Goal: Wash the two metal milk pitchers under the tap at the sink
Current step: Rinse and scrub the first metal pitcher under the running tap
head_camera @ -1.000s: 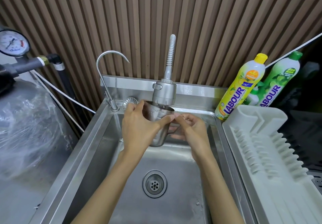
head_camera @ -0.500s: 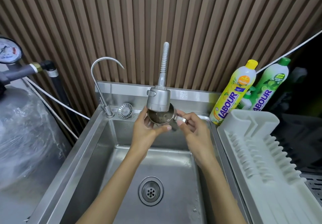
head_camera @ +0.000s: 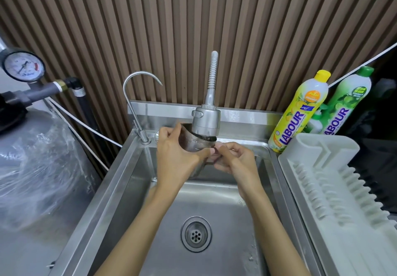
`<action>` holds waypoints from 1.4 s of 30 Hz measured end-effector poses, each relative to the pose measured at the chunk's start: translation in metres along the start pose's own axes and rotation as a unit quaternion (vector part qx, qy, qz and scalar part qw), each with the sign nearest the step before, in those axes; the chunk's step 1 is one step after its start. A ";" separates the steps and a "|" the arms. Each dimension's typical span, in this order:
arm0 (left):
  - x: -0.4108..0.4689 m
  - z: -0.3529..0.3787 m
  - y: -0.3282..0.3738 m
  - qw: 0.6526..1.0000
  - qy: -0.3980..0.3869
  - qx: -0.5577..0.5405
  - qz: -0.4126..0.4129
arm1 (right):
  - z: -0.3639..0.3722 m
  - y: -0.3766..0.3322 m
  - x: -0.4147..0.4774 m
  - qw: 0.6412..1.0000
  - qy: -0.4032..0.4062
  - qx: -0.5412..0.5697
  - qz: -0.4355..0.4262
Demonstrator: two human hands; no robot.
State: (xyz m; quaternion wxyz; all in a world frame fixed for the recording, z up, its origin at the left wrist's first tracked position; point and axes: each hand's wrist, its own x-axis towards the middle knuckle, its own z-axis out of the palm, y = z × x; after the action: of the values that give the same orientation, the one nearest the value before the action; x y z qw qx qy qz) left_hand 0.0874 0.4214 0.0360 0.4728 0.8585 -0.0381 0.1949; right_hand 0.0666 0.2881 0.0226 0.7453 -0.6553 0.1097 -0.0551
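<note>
Both my forearms reach up from six o'clock toward twelve, converging near the centre. My left hand (head_camera: 176, 159) is curled at about eleven o'clock, thumb stretched toward three o'clock and fingers wrapped round the far side of the pitcher (head_camera: 194, 144) it grips. My right hand (head_camera: 236, 162) sits just beside it at one o'clock, fingertips pinched together and meeting my left thumb.
</note>
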 end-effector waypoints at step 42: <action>-0.010 0.002 -0.004 0.928 -0.185 -0.265 -0.186 | -0.017 -0.023 -0.011 0.959 0.104 -0.256 -0.069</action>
State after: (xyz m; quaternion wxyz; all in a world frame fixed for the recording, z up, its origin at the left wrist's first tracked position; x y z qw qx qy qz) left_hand 0.0795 0.4212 0.0280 0.6951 0.7147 -0.0151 -0.0759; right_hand 0.0539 0.2709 0.0448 0.5317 -0.8206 0.1520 -0.1445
